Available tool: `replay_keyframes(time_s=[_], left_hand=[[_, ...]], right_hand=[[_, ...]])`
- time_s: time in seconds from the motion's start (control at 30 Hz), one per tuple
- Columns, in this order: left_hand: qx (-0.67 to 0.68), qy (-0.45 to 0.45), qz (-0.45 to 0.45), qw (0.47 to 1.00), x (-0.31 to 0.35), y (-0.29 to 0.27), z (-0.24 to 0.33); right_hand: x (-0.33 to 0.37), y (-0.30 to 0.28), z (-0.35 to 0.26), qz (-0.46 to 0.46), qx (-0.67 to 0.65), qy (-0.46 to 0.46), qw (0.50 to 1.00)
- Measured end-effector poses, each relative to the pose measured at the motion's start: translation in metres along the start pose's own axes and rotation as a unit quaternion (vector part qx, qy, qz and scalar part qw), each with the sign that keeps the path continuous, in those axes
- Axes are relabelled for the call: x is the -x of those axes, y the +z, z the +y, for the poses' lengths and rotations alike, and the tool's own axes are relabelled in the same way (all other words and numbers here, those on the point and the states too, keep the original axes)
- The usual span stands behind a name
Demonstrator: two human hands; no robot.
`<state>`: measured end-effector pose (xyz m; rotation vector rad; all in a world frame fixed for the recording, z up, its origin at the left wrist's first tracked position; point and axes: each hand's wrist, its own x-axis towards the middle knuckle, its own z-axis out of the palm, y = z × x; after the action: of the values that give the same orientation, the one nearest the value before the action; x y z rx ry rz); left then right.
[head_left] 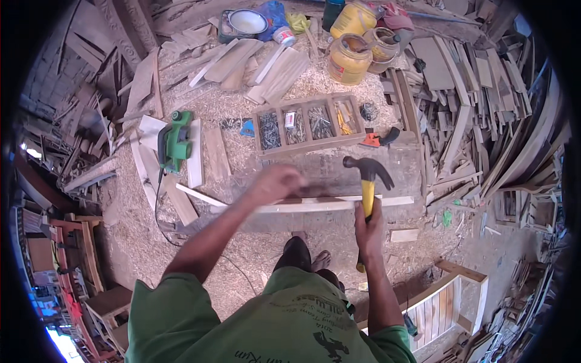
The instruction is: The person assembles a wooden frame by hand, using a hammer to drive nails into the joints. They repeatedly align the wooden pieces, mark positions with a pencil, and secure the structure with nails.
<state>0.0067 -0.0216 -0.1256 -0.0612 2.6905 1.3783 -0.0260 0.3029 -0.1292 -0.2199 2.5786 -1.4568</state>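
Note:
My right hand [370, 227] is wrapped round the black lower grip of a claw hammer [368, 192]. The hammer stands head up, with its dark claw head above a yellow shaft. My left hand [277, 184] hovers over the near part of the bench; its fingers are smeared by motion, so whether they hold anything does not show. Just below both hands a long pale wood strip [321, 206] lies along the bench's front edge. Beyond them sits a wooden compartment tray [308, 146] with nails, a small box and yellow pieces in it.
A green electric planer [177, 143] with a trailing cord rests on boards at the left. Yellow jars [350, 60] and a white bowl [247, 22] stand at the back. Lumber piles [478, 78] crowd the right. A wooden frame [442, 296] lies on the floor, lower right.

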Motion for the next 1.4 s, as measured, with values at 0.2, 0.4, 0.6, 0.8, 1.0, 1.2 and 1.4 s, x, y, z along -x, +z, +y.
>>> replay_keyframes(time_s=[0.2,0.4,0.6,0.8,1.0,1.2,1.4], left_hand=[[-0.318,-0.029,0.177,0.931,-0.072,-0.068,-0.142],[-0.37,0.065,0.089,0.923,-0.102,-0.073,-0.139],[-0.136,-0.075,0.119,0.981,-0.108,-0.071,-0.152],[0.065,-0.047,0.189,0.979,-0.085,-0.074,-0.171],[0.216,0.022,0.265,0.94,-0.036,0.014,0.019],[0.223,-0.022,0.285,0.932,0.017,0.133,0.084],[-0.022,0.015,0.307,0.951,0.017,0.152,0.08]], right_hand=[[0.002,0.006,-0.004,-0.004,-0.008,0.008,1.0],[-0.002,0.008,0.002,-0.012,-0.05,0.07,0.996],[-0.005,0.01,-0.001,-0.005,-0.067,0.046,0.997],[-0.011,0.013,-0.012,-0.027,-0.069,0.025,0.997],[-0.023,0.019,0.011,0.028,-0.078,-0.043,0.996],[-0.013,0.017,0.014,0.036,-0.056,-0.085,0.994],[0.017,-0.016,0.006,0.019,-0.042,-0.087,0.995]])
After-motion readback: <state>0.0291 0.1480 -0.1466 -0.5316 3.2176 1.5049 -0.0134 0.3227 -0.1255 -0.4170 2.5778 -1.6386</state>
